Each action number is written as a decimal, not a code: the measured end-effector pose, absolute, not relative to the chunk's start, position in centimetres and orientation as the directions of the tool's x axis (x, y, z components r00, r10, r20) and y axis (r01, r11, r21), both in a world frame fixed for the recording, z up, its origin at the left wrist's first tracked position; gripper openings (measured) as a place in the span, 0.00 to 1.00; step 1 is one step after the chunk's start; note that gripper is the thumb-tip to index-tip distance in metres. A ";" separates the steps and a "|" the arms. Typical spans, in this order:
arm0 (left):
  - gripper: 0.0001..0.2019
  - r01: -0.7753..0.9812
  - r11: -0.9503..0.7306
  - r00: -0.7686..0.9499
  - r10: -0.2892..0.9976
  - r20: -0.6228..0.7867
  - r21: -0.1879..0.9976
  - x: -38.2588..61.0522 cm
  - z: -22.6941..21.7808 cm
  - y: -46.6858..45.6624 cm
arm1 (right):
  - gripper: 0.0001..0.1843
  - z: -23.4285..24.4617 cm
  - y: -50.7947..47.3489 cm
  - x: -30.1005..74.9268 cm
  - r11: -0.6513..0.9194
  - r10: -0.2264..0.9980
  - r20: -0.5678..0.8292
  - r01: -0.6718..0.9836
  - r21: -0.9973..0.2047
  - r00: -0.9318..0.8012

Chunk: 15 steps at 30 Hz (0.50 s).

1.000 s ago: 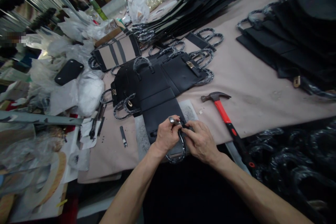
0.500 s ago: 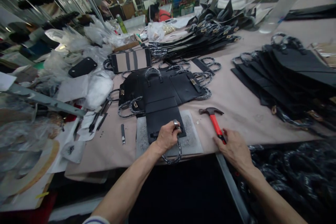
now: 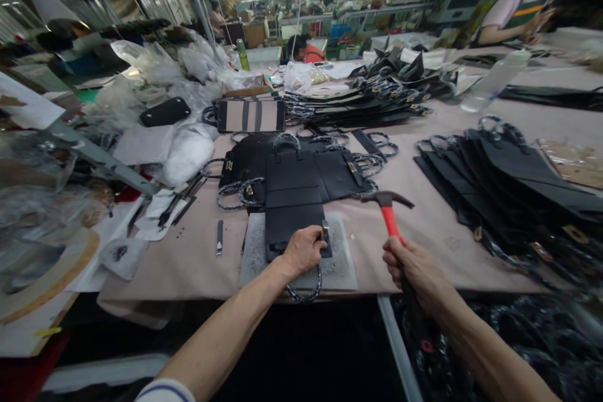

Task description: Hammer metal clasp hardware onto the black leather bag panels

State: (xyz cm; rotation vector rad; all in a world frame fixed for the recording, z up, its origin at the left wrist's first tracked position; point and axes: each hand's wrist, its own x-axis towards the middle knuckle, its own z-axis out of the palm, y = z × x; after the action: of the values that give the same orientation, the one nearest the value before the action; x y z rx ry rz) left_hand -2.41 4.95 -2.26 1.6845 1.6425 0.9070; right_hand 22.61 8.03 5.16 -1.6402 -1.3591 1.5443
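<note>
On the cloth-covered table: one claw hammer, red and black, at the right of the work; one pale slab, near the front edge; one black bag panel, lying over the slab, with one wrapped handle loop extending toward the front edge; one small grey cutter, left of the slab and apart from it; one striped piece, behind the panel. Bottles, two: one clear, tilted, and one green, farther back. Stacks of black pieces, two: one rear stack and one right-hand stack; pieces overlap and cannot be counted.

Hands, two. Left hand: forearm slanting in from lower left, hand low over the panel's right front corner, fingers closed around a small metal piece. Right hand: forearm entering from lower right, fingers wrapped around the hammer's handle, head pointing away from the wearer.

Obscured: lower end of the metal piece, behind the left fingers; part of the hammer's grip, within the right hand; contents of the dark space beneath the table, indistinct. Cut off: right-hand stack, at the picture's right edge.
</note>
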 end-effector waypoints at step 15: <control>0.06 0.619 -0.057 0.013 0.998 0.062 0.783 -2.6 -2.2 4.9 | 0.19 13.3 6.2 22.6 0.526 0.837 0.395 0.758 -0.386 -0.379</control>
State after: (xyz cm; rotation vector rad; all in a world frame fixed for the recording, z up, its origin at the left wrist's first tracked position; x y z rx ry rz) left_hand -2.61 4.89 -2.19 1.7326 1.6594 0.8692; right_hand 22.58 6.22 13.33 -1.2917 -2.2186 0.1891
